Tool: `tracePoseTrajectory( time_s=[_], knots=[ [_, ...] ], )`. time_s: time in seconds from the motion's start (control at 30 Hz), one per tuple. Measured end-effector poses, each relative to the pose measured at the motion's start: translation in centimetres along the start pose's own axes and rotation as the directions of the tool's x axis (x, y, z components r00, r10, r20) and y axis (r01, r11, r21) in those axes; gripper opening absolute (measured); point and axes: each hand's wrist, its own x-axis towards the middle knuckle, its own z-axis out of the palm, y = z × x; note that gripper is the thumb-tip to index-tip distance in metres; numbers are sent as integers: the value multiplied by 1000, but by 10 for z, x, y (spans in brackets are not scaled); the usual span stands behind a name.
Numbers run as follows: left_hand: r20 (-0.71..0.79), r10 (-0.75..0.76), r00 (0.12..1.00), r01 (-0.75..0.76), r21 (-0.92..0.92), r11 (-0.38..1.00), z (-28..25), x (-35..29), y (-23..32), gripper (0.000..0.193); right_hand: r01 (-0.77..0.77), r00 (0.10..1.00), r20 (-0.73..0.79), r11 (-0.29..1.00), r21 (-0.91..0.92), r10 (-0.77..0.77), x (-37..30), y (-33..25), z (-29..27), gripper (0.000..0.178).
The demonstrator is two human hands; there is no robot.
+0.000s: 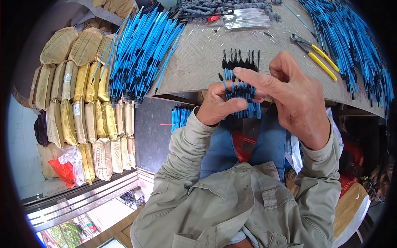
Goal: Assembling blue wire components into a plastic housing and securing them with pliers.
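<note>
My left hand is closed round a small row of thin blue rods with black looped tips, held upright beyond the table's front edge. Its thumb lies across the front of the rods, and their blue lower ends show beneath the hand. From the right, my right hand reaches over the same rods. One of its fingers is stretched out to the left, its tip at the black ends of the rods. Its other fingers are bent and partly hidden.
Large piles of blue rods lie on the table at left and right. Yellow-handled pliers rest near the right pile. Thin silvery strips and dark grey coils lie at the back. Stacked brown paper packages stand at left.
</note>
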Motion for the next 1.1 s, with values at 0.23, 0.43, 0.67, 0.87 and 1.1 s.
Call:
tracePoseTrajectory(
  time_s=[0.23, 0.43, 0.67, 0.87, 1.1],
  knots=[
    [-136, -45, 990, 34, -83, 996, 9, 0, 1, 31, -7, 1000, 23, 996, 87, 5, 3, 1, -2, 54],
    [-66, -13, 998, 6, -104, 995, 8, 0, 2, 31, 62, 998, 1, 994, 85, -62, 6, 4, -1, 52],
    [-44, 27, 999, -25, 35, 999, 2, 1, -1, 27, 76, 996, -65, 961, 265, -61, 4, 6, 10, 49],
    [-35, -16, 999, 17, 48, 999, 1, 2, -1, 27, 89, 996, -47, 955, 283, -79, 3, 8, 8, 48],
    [-109, -70, 992, 106, 372, 922, 1, -2, -6, 25, 103, 989, -126, 972, 210, -77, 6, -6, 25, 41]
  ],
)
